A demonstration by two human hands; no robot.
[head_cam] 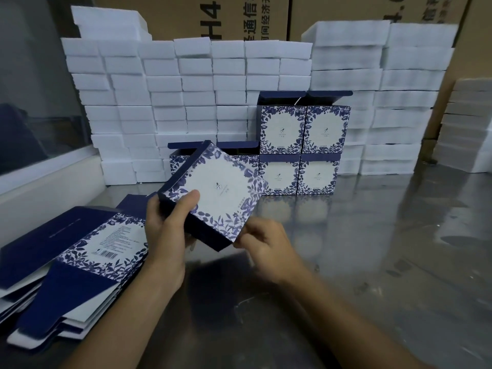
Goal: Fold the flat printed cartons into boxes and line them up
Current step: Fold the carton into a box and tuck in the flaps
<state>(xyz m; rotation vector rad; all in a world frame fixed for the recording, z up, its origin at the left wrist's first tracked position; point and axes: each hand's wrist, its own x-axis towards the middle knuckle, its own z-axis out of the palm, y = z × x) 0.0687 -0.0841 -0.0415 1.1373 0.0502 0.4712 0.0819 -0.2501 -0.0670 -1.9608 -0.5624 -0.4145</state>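
I hold a blue-and-white floral carton (215,190) tilted above the table, partly formed into a box. My left hand (170,222) grips its near left corner, thumb on the printed face. My right hand (266,243) pinches its lower right corner from below, fingers curled. A pile of flat cartons (80,257) lies at the left, barcode side up. Folded boxes (300,145) stand stacked two high behind, lids open, with more low boxes (183,153) to their left, partly hidden by the held carton.
White foam blocks (165,102) are stacked in a wall along the back, with taller stacks (399,102) at the right. Brown shipping cartons (266,14) stand behind them. The shiny metal table (372,262) spreads out to the right and front.
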